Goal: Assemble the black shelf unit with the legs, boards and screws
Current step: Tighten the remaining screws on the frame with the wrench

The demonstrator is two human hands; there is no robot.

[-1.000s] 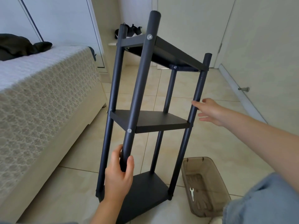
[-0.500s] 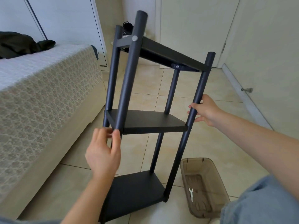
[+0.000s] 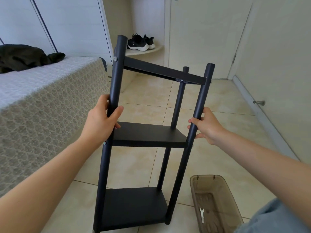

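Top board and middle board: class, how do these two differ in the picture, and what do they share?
The top board shows its front edge and underside, slanting down to the right; the middle board shows its flat upper face. The top board sits above the left hand and right hand; the middle board lies just below them. Both are black and fixed between the same legs.

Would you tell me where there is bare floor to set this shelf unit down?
Bare tiles lie between the bed and the shelf unit, and beyond it toward the door. The brown bin crowds the right, beside its leg.
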